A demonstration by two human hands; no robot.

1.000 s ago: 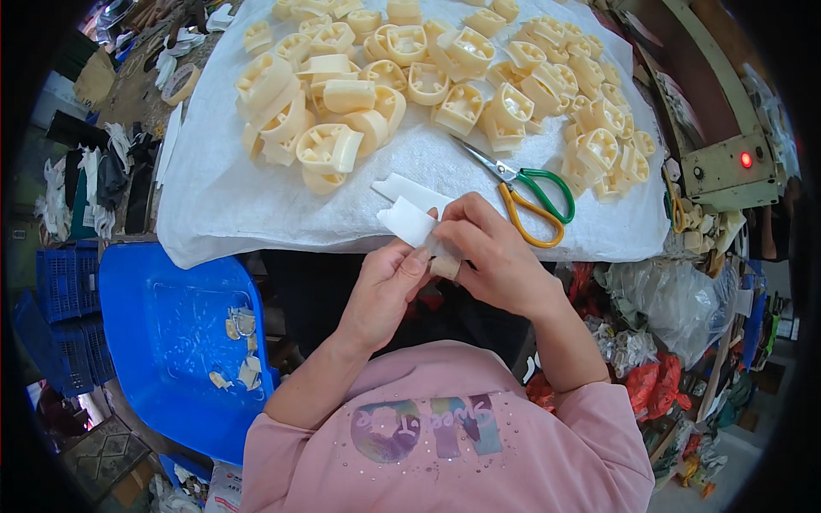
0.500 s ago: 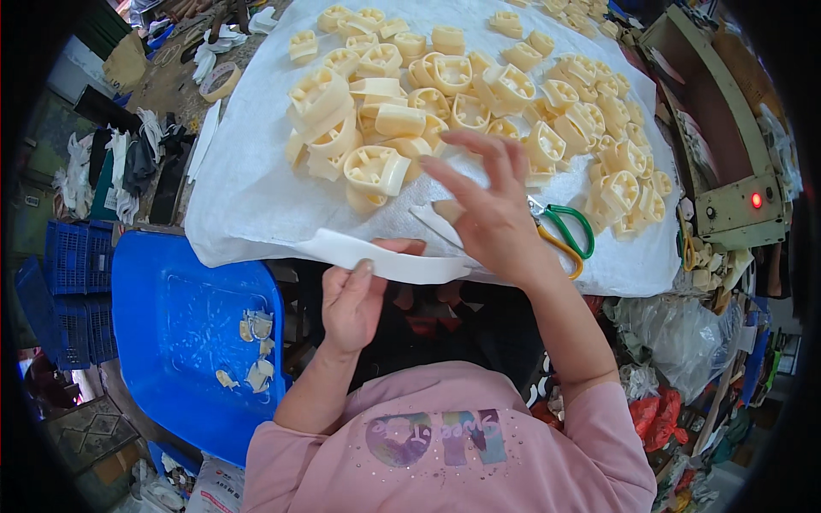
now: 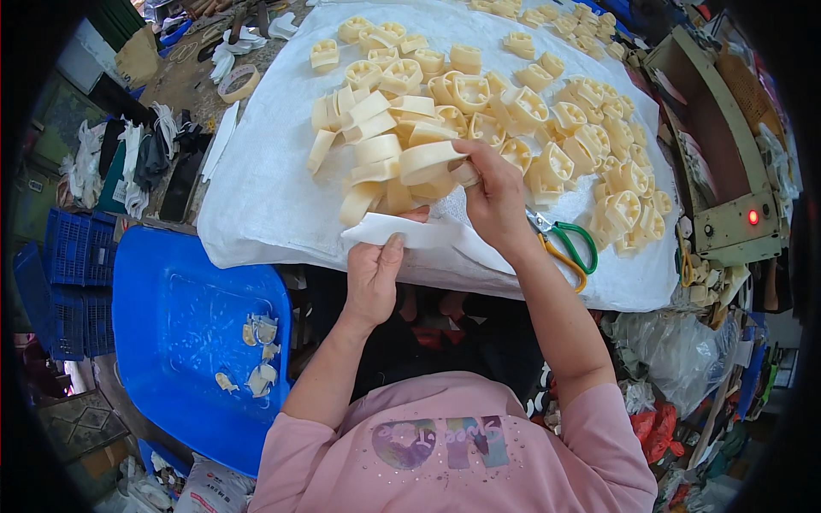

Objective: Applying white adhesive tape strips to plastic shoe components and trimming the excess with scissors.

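Observation:
My left hand [image 3: 373, 280] pinches a long, curved white strip [image 3: 438, 236] between thumb and fingers, over the near edge of the cloth. Just above it, my right hand [image 3: 494, 195] is closed on the end of a curved cream-coloured molded piece [image 3: 426, 161], lifted at the near side of the heap. Many similar cream pieces [image 3: 469, 92] with hollow, ribbed insides lie loosely piled around and beyond. Scissors [image 3: 575, 248] with one green and one yellow-orange handle rest on the cloth right of my right wrist; their blades are partly visible.
A white cloth [image 3: 256, 205] covers the table. Below its left side stands a blue tub [image 3: 184, 342] with a few cream scraps. At right is a greenish metal box [image 3: 740, 218] with a lit red light. A tape roll [image 3: 239, 84] lies at the far left.
My right hand has gone from open to closed on a cream piece. My left hand has moved slightly right and up with the white strip. Pieces at the heap's near left have shifted.

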